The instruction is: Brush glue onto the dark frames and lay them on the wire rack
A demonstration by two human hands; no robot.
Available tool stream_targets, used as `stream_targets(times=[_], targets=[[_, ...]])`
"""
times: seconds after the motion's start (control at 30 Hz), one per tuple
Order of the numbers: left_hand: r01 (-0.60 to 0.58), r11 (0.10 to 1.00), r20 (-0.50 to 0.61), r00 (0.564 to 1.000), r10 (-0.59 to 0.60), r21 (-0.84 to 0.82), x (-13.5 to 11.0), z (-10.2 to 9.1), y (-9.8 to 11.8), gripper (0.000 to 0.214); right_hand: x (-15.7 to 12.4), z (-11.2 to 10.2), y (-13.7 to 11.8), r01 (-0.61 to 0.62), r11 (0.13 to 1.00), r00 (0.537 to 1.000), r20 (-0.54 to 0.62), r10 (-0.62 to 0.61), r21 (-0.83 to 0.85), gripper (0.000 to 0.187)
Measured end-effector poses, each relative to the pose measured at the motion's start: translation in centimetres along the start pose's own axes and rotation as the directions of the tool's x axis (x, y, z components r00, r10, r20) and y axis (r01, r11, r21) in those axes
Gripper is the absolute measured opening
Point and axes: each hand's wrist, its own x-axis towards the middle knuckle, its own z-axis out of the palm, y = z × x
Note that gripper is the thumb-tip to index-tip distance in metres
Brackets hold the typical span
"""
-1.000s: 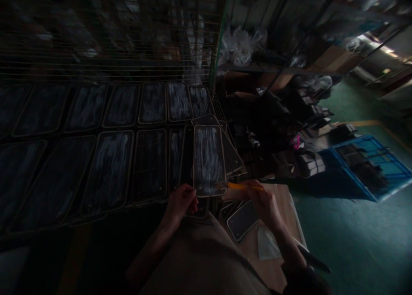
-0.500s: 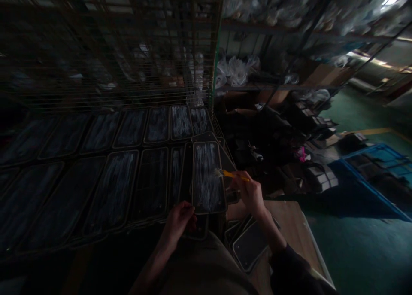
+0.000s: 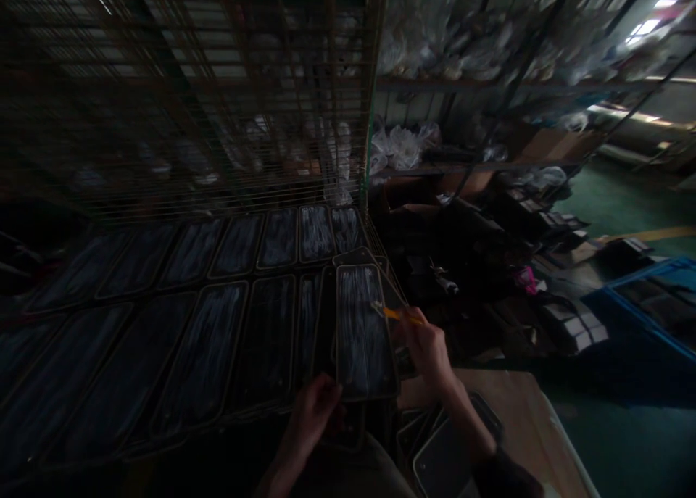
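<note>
My right hand (image 3: 427,342) grips a brush (image 3: 399,314) by its yellow handle. The pale bristles touch the right side of a dark rectangular panel (image 3: 362,338) with rounded corners and a light rim. Whitish streaks run lengthwise over its face. With fingers closed on the panel's lower left corner, my left hand (image 3: 318,415) holds it; the thumb lies at the edge. More dark panels lie under and behind this one. To the left, rows of similar streaked panels (image 3: 204,353) rest side by side on a wire rack.
A wire mesh wall (image 3: 272,121) rises behind the panels. On the right, several dark panels (image 3: 446,458) lie on a wooden board (image 3: 516,404). Shelves with plastic bags (image 3: 405,146) stand behind. Farther right are dark stacks and a blue crate (image 3: 641,277) on the green floor.
The view has tilted up, so the panel and both hands sit lower and slightly right in the picture. The brush stays on the panel's right side, and both hands keep their holds.
</note>
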Motion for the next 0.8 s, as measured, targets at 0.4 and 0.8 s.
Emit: stream_targets(times=[0.4, 0.8], targets=[[0.08, 0.972, 0.238, 0.971, -0.026, -0.221, -0.1, -0.2, 5.2, 0.066, -1.7, 0.4, 4.3, 0.062, 0.972, 0.975, -0.194, -0.107, -0.226, 0.033], [-0.105, 0.965, 0.221, 0.962, 0.16, -0.241, -0.4, -5.4, 8.8, 0.029, -0.4, 2.9, 6.2, 0.359, 0.766, 0.927, 0.11, -0.358, -0.533, 0.033]])
